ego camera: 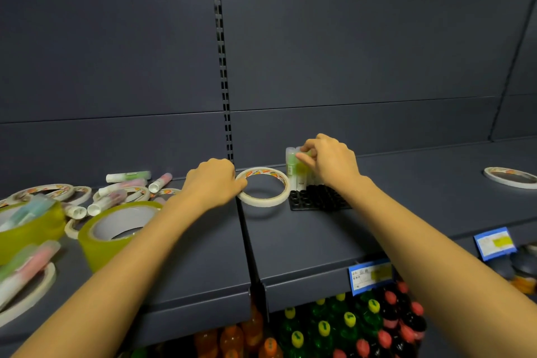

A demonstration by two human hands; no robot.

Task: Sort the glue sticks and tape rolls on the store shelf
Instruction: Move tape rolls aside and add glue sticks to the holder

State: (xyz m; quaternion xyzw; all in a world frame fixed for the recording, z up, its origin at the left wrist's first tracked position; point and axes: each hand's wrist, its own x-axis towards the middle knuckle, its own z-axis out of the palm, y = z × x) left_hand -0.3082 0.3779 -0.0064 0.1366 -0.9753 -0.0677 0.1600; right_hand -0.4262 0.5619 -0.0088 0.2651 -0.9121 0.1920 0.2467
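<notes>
Glue sticks point(291, 164) with pale translucent caps, green bodies and white labelled bases stand upright in a tight cluster. The right hand point(331, 163) pinches the top of one of them, its fingers point(302, 158) and thumb curled onto the cap from the 3 o'clock side. The rest of the cluster touches the held stick at its 9 o'clock.

The sticks sit in the far left corner of a black tray point(316, 199) dotted with round sockets, and the rows toward 6 o'clock show open holes. Just beside the tray at 9 o'clock a thin tape roll point(267, 203) lies flat, cream-sided with an orange and green printed core. The left hand point(212, 180) grips it at the roll's own 9 o'clock edge, fingers curled at the rim. Tray and roll lie on the dark grey shelf point(305, 241), right of the seam between its two boards.

Farther out at 9 o'clock is a mixed heap. Loose glue sticks point(128, 177), green and pink, lie on their sides over more thin rolls point(43, 189), with two wide green tape rolls point(96, 247) nearer, at 8 o'clock. Well apart at 3 o'clock another thin roll point(505, 184) lies flat alone. Blue price tags point(369, 276) hang on the shelf's front lip at 5 o'clock, above capped bottles point(348, 325).
</notes>
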